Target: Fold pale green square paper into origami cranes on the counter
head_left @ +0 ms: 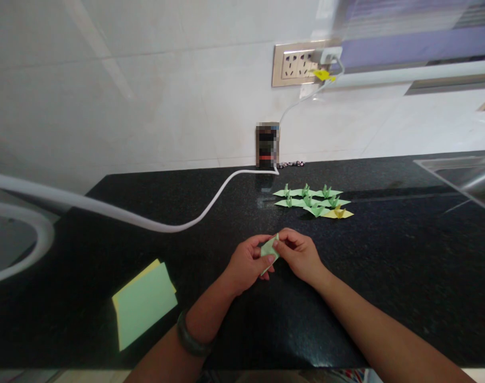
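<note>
Between my two hands is a small folded piece of light green paper (268, 248), held just above the dark countertop. My left hand (248, 260) grips its left and lower side, thumb on the front face and fingers behind. The thumb and fingers of my right hand (300, 254) pinch its upper right corner. Beyond my hands, several folded green paper cranes (307, 201) stand in close rows, with one yellow paper crane (340, 212) at the near right end. To the left lies a stack of green and yellow paper sheets (147, 306).
A white cable (170, 228) snakes over the black countertop (210, 319) from the left. Against the tiled wall leans a blurred-out phone-like object (267, 144), with a beaded string (292, 164) beside it. A socket panel (292, 64) holds a white plug (328, 55). The sink (466, 175) is far right.
</note>
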The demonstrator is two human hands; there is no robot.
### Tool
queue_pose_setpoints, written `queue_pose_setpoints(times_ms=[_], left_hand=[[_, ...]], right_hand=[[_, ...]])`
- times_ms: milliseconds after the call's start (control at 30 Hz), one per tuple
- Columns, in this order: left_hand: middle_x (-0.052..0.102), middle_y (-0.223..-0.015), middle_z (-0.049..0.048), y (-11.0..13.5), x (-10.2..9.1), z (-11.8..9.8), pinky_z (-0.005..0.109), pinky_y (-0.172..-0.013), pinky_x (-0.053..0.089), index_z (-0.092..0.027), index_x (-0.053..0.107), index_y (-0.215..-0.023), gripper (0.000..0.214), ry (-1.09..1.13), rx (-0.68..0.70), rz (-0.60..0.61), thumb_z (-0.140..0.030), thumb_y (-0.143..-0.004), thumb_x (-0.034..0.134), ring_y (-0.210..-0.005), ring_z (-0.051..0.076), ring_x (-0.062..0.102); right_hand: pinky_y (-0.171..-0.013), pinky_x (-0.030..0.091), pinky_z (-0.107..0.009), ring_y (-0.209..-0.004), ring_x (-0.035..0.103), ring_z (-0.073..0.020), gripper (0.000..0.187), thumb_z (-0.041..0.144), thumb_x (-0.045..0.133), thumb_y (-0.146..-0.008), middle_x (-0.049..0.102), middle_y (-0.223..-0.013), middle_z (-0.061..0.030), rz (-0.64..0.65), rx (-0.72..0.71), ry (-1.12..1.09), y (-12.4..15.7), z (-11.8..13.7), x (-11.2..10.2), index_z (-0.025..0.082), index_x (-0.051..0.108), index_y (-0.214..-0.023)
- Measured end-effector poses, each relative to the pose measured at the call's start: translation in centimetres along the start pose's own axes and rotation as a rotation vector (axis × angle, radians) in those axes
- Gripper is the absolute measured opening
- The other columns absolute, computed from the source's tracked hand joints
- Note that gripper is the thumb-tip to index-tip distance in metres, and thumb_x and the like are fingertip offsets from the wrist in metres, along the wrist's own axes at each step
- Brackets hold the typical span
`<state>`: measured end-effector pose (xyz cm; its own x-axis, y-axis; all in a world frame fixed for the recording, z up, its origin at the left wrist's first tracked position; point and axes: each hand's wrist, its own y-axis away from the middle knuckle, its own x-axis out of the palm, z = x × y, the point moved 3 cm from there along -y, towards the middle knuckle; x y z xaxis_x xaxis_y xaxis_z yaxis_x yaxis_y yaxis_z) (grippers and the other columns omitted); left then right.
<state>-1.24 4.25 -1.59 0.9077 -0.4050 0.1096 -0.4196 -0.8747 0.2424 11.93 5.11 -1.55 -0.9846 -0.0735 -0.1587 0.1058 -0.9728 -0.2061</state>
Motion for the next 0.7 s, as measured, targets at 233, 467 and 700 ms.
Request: queue_pose_setpoints(times_ms=[233,467,700], left_hand=[[0.055,-0.053,-0.0026,0.1,0.1,0.1,0.018,-0.038,0.036,-0.014,0.047,-0.107,0.041,-0.021,-0.018,0.034,-0.028,-0.069,0.057,-0.037,0.006,0.047],[0.054,-0.053,-0.0027,0.1,0.1,0.2,0.017,-0.037,0.035,-0.014,0.049,-0.103,0.036,-0.044,-0.015,0.053,-0.029,-0.071,0.055,-0.036,0.006,0.046],[0.055,-0.053,-0.002,0.1,0.1,0.3,0.017,-0.037,0.035,-0.014,0.049,-0.102,0.035,-0.05,-0.011,0.064,-0.029,-0.071,0.054,-0.036,0.006,0.046]], right_hand=[[-0.055,0.042,-0.023,-0.062,0.051,-0.0116,0.012,0.026,0.054,-0.075,0.055,-0.071,-0.0022,0.009,0.01,-0.038,-0.1,0.1,-0.4,0.017,0.062,-0.076],[-0.054,0.041,-0.023,-0.06,0.051,-0.011,0.013,0.026,0.053,-0.076,0.055,-0.069,-0.002,0.035,-0.015,-0.008,-0.3,0.6,-0.8,0.016,0.062,-0.073],[-0.054,0.04,-0.024,-0.058,0.049,-0.0106,0.019,0.028,0.048,-0.078,0.054,-0.067,-0.0018,0.063,-0.027,0.028,-0.2,1.1,-0.9,0.016,0.062,-0.073]])
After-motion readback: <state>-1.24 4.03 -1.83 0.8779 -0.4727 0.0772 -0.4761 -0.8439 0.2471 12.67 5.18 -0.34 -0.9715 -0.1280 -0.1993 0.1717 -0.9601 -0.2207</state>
